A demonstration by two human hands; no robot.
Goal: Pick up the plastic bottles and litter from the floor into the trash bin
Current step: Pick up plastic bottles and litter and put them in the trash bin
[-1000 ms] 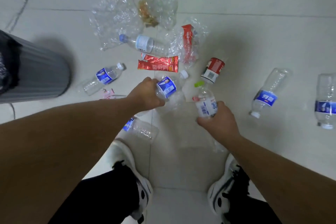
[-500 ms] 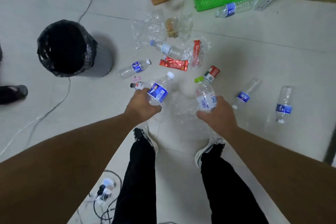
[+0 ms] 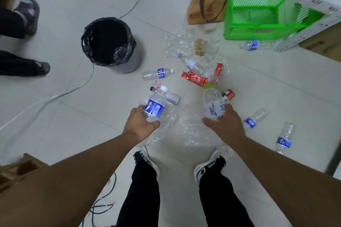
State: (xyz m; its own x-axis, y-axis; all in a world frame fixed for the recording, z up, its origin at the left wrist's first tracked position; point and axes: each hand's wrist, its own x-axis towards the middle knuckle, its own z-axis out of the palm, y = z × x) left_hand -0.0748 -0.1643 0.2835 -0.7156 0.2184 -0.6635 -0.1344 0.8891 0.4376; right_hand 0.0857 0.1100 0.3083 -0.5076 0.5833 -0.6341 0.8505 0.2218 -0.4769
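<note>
Person standing over littered floor, a plastic bottle in each hand.
Left hand (image 3: pixel 141 125) grips a blue-labelled bottle (image 3: pixel 155 106); right hand (image 3: pixel 224 124) grips a green-capped bottle (image 3: pixel 213 103); trash bin (image 3: pixel 110 44) at ten o'clock.

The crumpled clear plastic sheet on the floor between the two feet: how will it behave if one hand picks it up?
The clear plastic sheet looks thin and wrinkled, so it is probably floppy and very light. It would likely hang and drag rather than keep its shape. Its glossy surface may be slippery.

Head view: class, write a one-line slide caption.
Left hand and right hand each grip a plastic bottle above littered floor, near the lined trash bin.
</note>
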